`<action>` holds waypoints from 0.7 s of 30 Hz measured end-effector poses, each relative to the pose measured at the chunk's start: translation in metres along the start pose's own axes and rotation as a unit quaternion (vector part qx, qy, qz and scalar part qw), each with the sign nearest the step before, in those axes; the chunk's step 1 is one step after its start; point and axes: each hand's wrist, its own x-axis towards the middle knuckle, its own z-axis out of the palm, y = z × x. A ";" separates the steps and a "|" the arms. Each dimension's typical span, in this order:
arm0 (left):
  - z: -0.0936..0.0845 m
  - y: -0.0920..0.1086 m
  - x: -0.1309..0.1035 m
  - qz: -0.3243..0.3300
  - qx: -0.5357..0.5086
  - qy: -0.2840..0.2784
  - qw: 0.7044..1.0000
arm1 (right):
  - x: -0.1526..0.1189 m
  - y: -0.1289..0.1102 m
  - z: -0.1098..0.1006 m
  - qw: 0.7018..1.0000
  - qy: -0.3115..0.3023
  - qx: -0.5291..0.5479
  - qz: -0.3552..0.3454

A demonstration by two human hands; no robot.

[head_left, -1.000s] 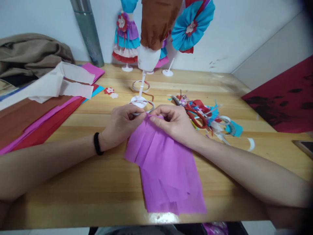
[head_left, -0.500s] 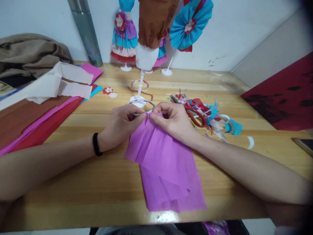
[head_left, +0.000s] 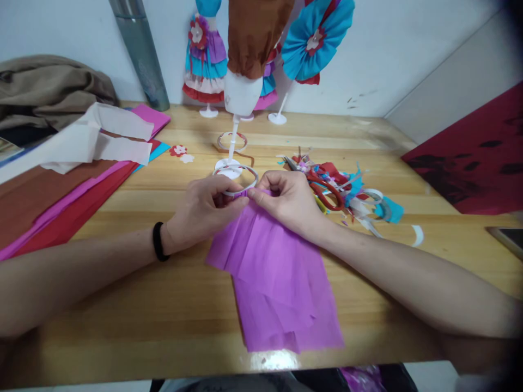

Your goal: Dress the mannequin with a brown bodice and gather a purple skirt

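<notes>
A sheet of purple crepe paper (head_left: pixel 281 272) lies on the table in loose pleats, its upper edge gathered between my hands. My left hand (head_left: pixel 210 204) is closed in a pinch at the left of that edge. Close beside it, my right hand (head_left: pixel 288 201) pinches the same edge between thumb and fingers. A thin white ring (head_left: pixel 254 175), seemingly a roll of tape, stands just behind my fingertips, partly hidden by my left hand. Behind the ring is a small white dress form (head_left: pixel 244 92) on a stand, wrapped in brown crepe paper (head_left: pixel 257 38).
Red-handled scissors (head_left: pixel 333 196) lie among paper scraps (head_left: pixel 355 185) at right. Stacked crepe paper (head_left: pixel 53 201) covers the left side, near a bottle (head_left: pixel 145 60) and brown cloth (head_left: pixel 53 81). Small paper-dressed forms (head_left: pixel 206 60) stand by the wall. Paper flowers (head_left: pixel 178 151) lie left of centre.
My left fingers have shifted slightly along the gathered edge towards my right thumb. The white ring shows a little more above my left hand. The purple paper stays nearly in place.
</notes>
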 end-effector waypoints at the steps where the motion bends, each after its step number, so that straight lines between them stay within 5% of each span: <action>1: 0.000 0.001 0.000 0.000 0.002 -0.005 1.000 | 0.000 0.000 0.000 1.000 0.001 0.003 -0.003; 21: 0.000 -0.002 0.005 -0.045 -0.027 0.023 0.998 | -0.004 -0.005 -0.002 1.000 -0.007 0.008 -0.027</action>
